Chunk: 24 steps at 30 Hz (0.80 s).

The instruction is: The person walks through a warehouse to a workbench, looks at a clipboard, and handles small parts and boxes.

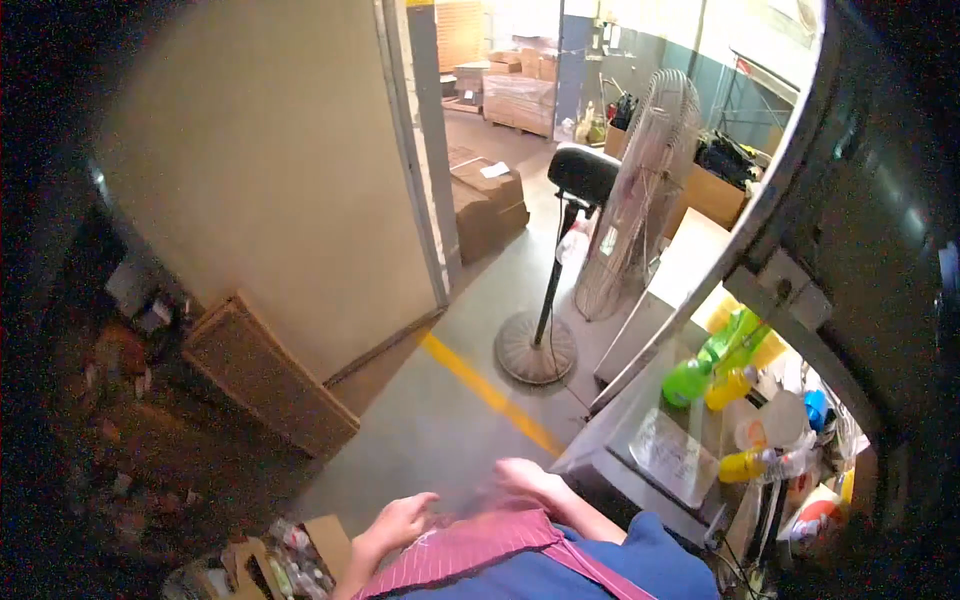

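Note:
My left hand [402, 520] is in front of my body, beside the upper edge of a pink striped apron [470, 555]. Its fingers reach inward, loosely apart, and nothing shows in them. Across from it, my right hand [528, 482] is close to the apron too. Motion smears its fingers, so whether they hold anything cannot be made out. The two hands are apart from each other, with the floor beyond them.
A fan stand with a round base [537, 348] and a wire fan cage [640, 200] stand ahead by the doorway. On the right, a table holds green [687, 382] and yellow bottles [730, 388]. A framed brown panel [265, 375] leans left; an open carton [325, 545] sits lower left.

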Available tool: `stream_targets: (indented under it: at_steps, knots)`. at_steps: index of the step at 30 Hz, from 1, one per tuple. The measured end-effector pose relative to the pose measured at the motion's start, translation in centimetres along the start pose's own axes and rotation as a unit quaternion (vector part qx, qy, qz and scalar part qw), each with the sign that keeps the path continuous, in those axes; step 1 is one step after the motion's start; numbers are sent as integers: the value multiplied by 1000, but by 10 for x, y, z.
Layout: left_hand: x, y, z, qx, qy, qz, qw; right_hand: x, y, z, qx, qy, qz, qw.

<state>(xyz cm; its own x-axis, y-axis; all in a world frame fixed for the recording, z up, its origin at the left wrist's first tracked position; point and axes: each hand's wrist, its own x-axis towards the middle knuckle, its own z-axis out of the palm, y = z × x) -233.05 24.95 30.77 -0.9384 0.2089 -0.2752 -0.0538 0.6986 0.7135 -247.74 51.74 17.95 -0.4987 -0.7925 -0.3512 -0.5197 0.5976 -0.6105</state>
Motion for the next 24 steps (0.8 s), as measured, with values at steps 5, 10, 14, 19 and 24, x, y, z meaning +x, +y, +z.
stream_targets:
  at_steps: [5, 10, 14, 19, 24]
  knots:
    - [83, -97, -53, -111, 5, -82, 990, 128, 35, -99, -26, -64, 93, 993]
    - [220, -153, -121, -155, -32, -115, 981, 267, 141, -130, -39, -20, 12, 999]
    - [345, -206, -214, -221, -45, -167, 960, 308, 174, -187, 56, 18, 133, 989]
    - [574, -231, -339, 85, -66, -86, 990, 317, 237, -223, 139, 22, 381, 914]
    - [821, -164, -392, 214, -130, 81, 965, 289, 327, -124, 273, 313, 410, 812]
